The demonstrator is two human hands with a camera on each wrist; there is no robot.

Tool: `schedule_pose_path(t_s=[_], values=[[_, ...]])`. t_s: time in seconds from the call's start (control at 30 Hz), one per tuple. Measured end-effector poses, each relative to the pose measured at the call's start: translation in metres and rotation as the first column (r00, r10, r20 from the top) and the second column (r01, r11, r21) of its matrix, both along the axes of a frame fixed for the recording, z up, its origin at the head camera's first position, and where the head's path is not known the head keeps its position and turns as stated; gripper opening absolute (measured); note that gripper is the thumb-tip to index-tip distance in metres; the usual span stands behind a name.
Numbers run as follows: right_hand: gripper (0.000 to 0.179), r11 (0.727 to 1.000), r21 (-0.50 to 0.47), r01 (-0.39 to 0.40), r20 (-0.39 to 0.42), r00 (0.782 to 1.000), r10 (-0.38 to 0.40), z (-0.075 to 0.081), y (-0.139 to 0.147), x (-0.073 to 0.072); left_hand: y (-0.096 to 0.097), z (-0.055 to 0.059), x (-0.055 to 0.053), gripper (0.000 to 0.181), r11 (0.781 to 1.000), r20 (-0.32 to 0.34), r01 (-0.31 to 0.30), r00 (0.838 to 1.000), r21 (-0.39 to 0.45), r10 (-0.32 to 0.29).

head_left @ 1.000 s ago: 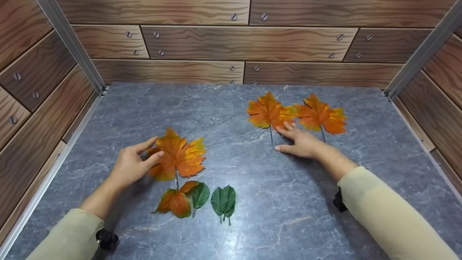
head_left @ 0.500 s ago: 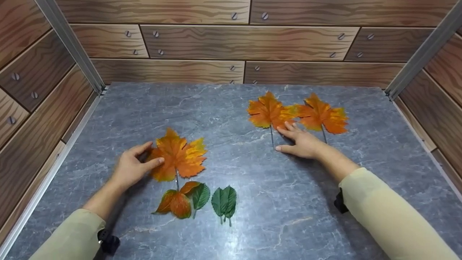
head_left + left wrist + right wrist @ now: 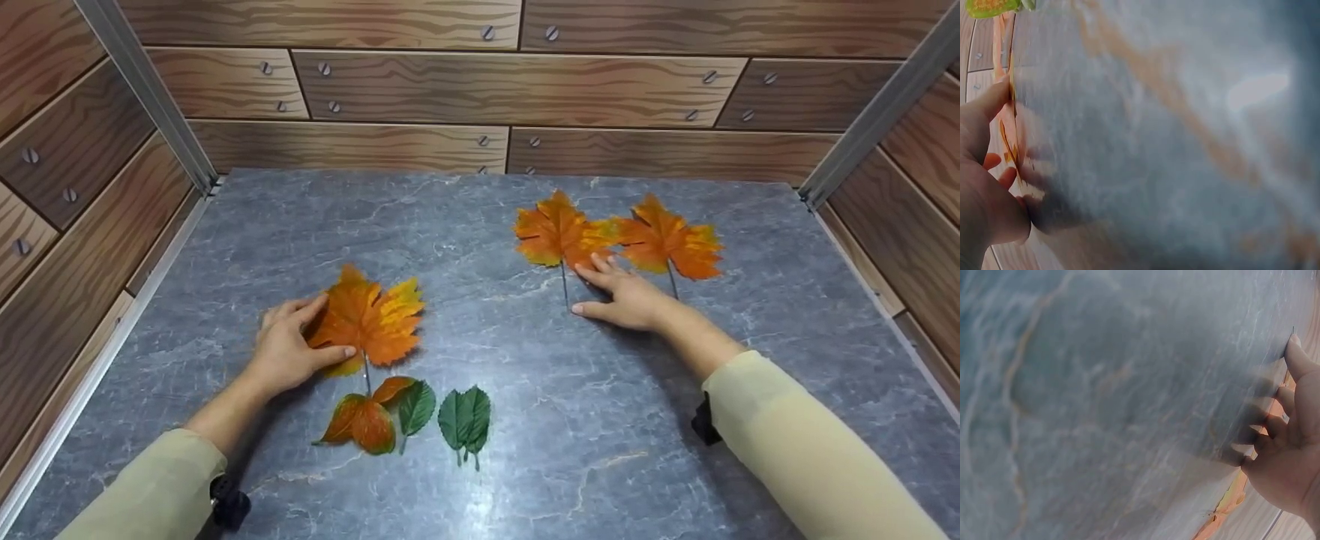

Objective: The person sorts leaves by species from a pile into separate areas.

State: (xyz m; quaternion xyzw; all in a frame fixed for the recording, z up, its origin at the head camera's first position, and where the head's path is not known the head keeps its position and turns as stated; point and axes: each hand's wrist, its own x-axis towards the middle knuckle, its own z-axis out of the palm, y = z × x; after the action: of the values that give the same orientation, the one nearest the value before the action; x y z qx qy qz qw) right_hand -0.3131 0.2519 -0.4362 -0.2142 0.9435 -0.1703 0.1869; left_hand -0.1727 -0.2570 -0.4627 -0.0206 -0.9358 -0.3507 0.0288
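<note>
The held leaf (image 3: 379, 319), an orange and yellow maple shape with jagged lobes, lies at the left hand (image 3: 289, 349); that hand's thumb and fingers pinch its left side. Its thin dark stem runs from the grip toward the person. It reaches a cluster of small reddish leaves (image 3: 373, 427) with a veined green leaf (image 3: 417, 409) beside it, close on the near side. Just right of these is an overlapping bunch of toothed green leaves (image 3: 474, 420).

Well to the right and farther off, the right hand (image 3: 634, 296) has its fingers spread, fingertips resting on the lower edge of a second maple leaf (image 3: 555, 229). A third maple leaf (image 3: 667, 236) touches that one, its stem running behind the hand.

Under everything is a smooth grey marble-patterned table (image 3: 495, 315), glossy on the near side. Beyond both hands stand walls printed as wood planks (image 3: 517, 88) with screws, and metal posts (image 3: 142, 97) at the corners.
</note>
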Motion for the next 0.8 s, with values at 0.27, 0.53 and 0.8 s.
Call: schedule_pose_path(t_s=[0.27, 0.53, 0.8], values=[[0.091, 1.0, -0.003, 0.009, 0.007, 1.0, -0.009, 0.0, -0.001, 0.0, 0.002, 0.0, -0.001, 0.088, 1.0, -0.03, 0.022, 0.999, 0.003, -0.022], [0.09, 1.0, -0.005, 0.01, 0.005, 1.0, -0.01, 0.001, -0.001, 0.001, 0.001, 0.003, -0.004, 0.076, 0.987, 0.003, 0.039, 0.999, 0.156, -0.04], [0.09, 1.0, -0.006, 0.024, 0.011, 1.0, -0.023, -0.002, 0.001, 0.0, -0.005, 0.013, -0.009, 0.068, 0.95, 0.025, -0.052, 0.999, 0.309, 0.046]])
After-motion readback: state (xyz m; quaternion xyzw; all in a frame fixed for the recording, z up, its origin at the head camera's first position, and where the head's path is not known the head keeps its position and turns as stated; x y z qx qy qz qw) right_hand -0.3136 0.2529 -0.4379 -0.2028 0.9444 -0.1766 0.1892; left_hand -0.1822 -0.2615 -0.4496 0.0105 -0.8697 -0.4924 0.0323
